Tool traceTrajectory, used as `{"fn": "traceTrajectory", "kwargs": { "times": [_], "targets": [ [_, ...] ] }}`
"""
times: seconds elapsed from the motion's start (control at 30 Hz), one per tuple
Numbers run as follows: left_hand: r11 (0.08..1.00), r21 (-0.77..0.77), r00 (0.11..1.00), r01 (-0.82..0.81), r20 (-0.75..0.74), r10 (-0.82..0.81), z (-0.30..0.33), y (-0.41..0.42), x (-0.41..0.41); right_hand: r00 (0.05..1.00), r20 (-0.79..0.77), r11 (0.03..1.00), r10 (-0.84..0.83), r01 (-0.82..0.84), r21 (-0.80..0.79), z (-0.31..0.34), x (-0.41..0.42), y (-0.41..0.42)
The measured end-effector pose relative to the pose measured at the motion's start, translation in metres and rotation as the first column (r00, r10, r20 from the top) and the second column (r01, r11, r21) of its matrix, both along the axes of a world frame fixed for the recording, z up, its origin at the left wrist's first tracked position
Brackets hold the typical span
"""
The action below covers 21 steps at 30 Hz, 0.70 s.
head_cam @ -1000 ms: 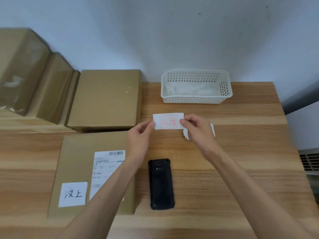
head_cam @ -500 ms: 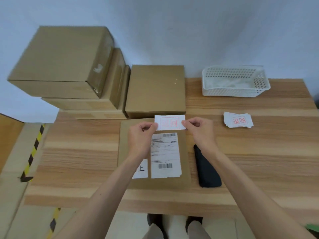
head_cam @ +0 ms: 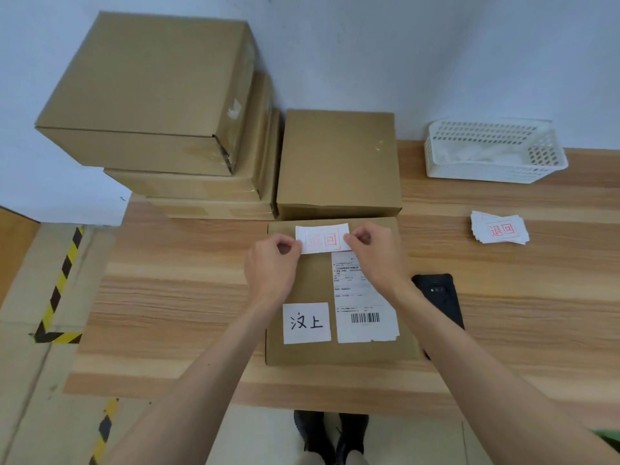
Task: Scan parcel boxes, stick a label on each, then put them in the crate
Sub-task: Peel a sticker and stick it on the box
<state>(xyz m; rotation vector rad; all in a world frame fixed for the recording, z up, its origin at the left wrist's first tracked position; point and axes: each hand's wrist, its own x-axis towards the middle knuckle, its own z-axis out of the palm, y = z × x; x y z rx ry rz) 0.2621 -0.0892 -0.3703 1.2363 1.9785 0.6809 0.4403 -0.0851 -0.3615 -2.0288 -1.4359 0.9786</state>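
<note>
Both hands are up over the parcel box [head_cam: 303, 290], a flat rectangular carton of plain brown cardboard lying on the pale wood-grain table [head_cam: 188, 297]. The left hand [head_cam: 271, 266] pinches the left end of a white paper label [head_cam: 322, 238] between thumb and curled fingers; the right hand [head_cam: 377, 256] pinches the right end the same way. The label is a thin oblong slip with red characters in a red frame, stretched flat between the two grips just above the box's far edge. Whether it touches the cardboard I can't quite tell.

On the box lid sit two more stickers: a square white one with black handwritten characters [head_cam: 306, 323] near the front left, and a long printed shipping label [head_cam: 364, 297] with a barcode, one lower corner a bit ragged.

Just right of the box, partly under the right forearm, lies a black handheld device [head_cam: 439, 297], matte, with rounded corners. Farther right a fanned stack of labels [head_cam: 500, 228] rests on the wood. Behind that stands a white plastic basket [head_cam: 493, 151], walls perforated with small slots, something pale and crumpled inside.

Butted against the box's far edge is another brown carton [head_cam: 339, 159], glossy tape on top. Left of it, a stack of cartons [head_cam: 157, 95], the largest on top, also taped.
</note>
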Motion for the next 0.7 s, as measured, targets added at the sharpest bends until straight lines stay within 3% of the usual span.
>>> {"fn": "traceTrajectory", "kwargs": {
  "times": [0.2,0.5,0.7],
  "targets": [
    [0.979,0.094,0.965,0.183,-0.206,-0.16,-0.016,0.007,-0.005,0.994,0.107,1.0,0.008,-0.011,0.022,-0.012,-0.009,0.004],
    [0.974,0.13,0.966,0.186,-0.206,-0.157,-0.022,0.012,-0.009,0.979,0.203,0.999,0.002,-0.012,0.045,-0.018,-0.01,0.005],
    [0.956,0.123,0.9,0.267,-0.386,-0.202,-0.02,0.028,0.01,0.958,0.285,0.99,-0.013,-0.027,0.137,-0.025,-0.027,0.018]
  ]
}}
